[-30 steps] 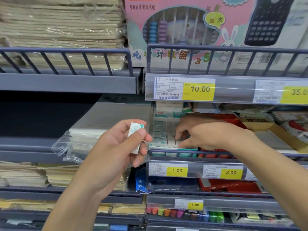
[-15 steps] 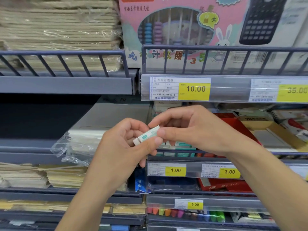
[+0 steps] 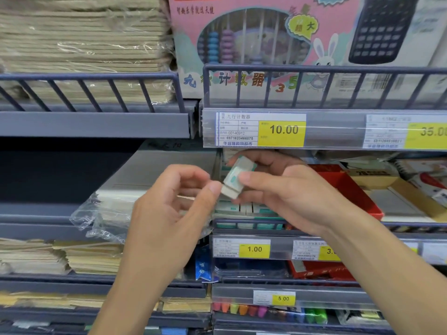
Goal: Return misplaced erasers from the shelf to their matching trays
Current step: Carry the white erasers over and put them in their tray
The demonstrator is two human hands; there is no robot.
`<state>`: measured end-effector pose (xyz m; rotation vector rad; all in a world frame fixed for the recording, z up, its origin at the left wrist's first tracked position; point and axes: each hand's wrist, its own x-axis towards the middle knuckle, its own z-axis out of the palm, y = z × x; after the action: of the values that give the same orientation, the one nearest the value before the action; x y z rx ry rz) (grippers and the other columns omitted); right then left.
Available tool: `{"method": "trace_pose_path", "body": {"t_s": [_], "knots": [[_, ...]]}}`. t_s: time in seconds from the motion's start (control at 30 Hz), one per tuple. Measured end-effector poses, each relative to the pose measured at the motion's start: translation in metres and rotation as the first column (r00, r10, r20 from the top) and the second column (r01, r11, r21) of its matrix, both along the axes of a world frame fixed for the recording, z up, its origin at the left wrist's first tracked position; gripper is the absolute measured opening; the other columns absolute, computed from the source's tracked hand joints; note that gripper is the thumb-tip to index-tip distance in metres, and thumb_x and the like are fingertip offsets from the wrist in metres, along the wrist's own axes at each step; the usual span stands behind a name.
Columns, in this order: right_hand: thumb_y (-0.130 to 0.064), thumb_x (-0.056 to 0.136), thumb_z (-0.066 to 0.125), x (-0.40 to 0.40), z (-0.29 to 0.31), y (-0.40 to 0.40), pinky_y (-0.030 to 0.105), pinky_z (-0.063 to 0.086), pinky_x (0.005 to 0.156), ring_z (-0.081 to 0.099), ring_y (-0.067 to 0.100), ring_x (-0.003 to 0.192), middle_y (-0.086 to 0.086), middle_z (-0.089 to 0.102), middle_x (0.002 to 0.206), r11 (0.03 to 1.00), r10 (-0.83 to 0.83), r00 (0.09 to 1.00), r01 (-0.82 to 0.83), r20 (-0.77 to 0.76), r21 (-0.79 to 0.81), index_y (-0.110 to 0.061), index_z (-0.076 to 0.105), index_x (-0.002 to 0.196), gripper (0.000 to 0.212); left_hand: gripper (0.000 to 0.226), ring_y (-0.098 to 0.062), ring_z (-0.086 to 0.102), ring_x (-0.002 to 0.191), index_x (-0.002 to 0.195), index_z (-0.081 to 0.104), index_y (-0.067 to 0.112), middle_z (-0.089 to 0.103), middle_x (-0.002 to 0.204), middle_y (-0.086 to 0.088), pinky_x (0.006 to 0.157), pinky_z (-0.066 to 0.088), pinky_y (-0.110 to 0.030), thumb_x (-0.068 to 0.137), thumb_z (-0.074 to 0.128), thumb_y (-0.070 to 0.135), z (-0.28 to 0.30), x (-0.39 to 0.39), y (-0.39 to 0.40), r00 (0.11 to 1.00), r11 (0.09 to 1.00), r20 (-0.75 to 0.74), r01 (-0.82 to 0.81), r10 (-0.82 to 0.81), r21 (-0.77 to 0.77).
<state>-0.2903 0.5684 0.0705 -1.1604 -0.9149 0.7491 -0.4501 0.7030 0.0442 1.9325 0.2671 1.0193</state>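
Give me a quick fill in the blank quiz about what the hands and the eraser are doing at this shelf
1. The right hand pinches a white and ____ eraser.
2. The left hand has its thumb tip on the eraser's ____ end.
3. The yellow price tag below the eraser tray reads ____.
4. The pink box behind the top rail pictures a white ____.

Missing words: teal; lower; 1.00; rabbit
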Motion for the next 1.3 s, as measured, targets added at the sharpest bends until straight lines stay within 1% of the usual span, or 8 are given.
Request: {"method": "trace_pose_path", "body": {"t_s": [0.1,0.17,0.33,0.7,0.87,1.03,1.17,1.3], "knots": [[-0.017,0.091,0.068,0.015,0.002,-0.002,0.046,0.056,0.093,0.074,0.030,0.092,0.003,0.068,0.125,0.973,-0.115,0.970,0.154,0.215,-0.175,-0.028,0.072,0.116,0.028,0.015,0.003,0.059,0.100,0.110,0.059,0.042,0.064,0.105,0.027,0.084,0.042,-0.007,0.096,0.062,0.044,-0.002,-0.002,0.011,0.979,0.887,-0.003,-0.182,0.202,0.425],[-0.022,0.094,0.069,0.023,0.003,-0.001,0.040,0.057,0.090,0.072,0.029,0.082,0.000,0.065,0.118,0.901,-0.151,0.902,0.294,0.404,-0.319,-0.032,0.067,0.118,0.026,0.023,0.000,0.054,0.103,0.116,0.063,0.032,0.061,0.109,0.023,0.091,0.038,-0.013,0.098,0.057,0.045,-0.007,0.001,0.019,0.976,0.790,-0.095,-0.100,0.196,0.604],[-0.020,0.091,0.073,0.031,0.009,0.009,0.018,0.052,0.060,0.067,0.006,0.073,-0.005,0.071,0.098,0.787,0.036,0.820,0.330,0.571,-0.522,-0.026,0.066,0.105,0.017,0.030,-0.017,0.052,0.105,0.111,0.073,0.026,0.063,0.111,0.013,0.085,0.045,-0.041,0.095,0.057,0.045,-0.031,0.008,0.027,0.971,0.645,-0.184,0.043,0.152,0.763],[-0.029,0.087,0.076,0.026,0.011,0.033,0.025,0.052,0.070,0.063,0.004,0.059,-0.003,0.075,0.082,0.692,0.294,0.710,0.304,0.640,-0.655,-0.026,0.075,0.090,0.005,0.015,-0.022,0.050,0.101,0.104,0.072,0.029,0.063,0.113,0.012,0.081,0.037,-0.039,0.094,0.068,0.040,-0.046,0.016,0.039,0.989,0.576,-0.090,0.004,0.120,0.817],[-0.033,0.087,0.075,0.021,0.008,0.044,0.007,0.043,0.049,0.061,-0.004,0.050,-0.017,0.068,0.060,0.652,0.309,0.676,0.362,0.669,-0.666,-0.029,0.077,0.086,0.005,0.017,-0.022,0.050,0.103,0.107,0.070,0.030,0.062,0.115,0.011,0.082,0.038,-0.040,0.094,0.067,0.040,-0.048,0.015,0.040,0.990,0.584,-0.090,0.010,0.108,0.811],[-0.035,0.085,0.074,0.017,0.003,0.049,0.021,0.044,0.063,0.061,0.002,0.073,-0.021,0.065,0.074,0.671,0.358,0.536,0.422,0.765,-0.610,-0.039,0.076,0.084,0.005,0.017,-0.021,0.050,0.103,0.107,0.072,0.029,0.062,0.115,0.011,0.084,0.035,-0.037,0.094,0.068,0.039,-0.048,0.016,0.042,0.992,0.578,-0.081,0.009,0.099,0.816],[-0.027,0.084,0.074,0.016,-0.001,0.046,0.025,0.053,0.073,0.064,0.004,0.078,-0.020,0.067,0.076,0.715,0.323,0.551,0.391,0.769,-0.580,-0.041,0.072,0.076,0.016,0.017,-0.021,0.050,0.103,0.107,0.072,0.029,0.063,0.116,0.011,0.083,0.035,-0.037,0.095,0.067,0.040,-0.049,0.016,0.043,0.994,0.572,-0.075,0.013,0.085,0.820],[-0.023,0.087,0.075,0.013,0.002,0.036,0.009,0.046,0.058,0.062,-0.006,0.062,-0.017,0.073,0.073,0.769,0.190,0.679,0.346,0.709,-0.537,-0.029,0.076,0.086,0.006,0.018,-0.022,0.051,0.104,0.107,0.073,0.028,0.063,0.116,0.010,0.084,0.038,-0.039,0.094,0.069,0.038,-0.048,0.015,0.042,0.992,0.580,-0.087,0.016,0.095,0.814]]}}
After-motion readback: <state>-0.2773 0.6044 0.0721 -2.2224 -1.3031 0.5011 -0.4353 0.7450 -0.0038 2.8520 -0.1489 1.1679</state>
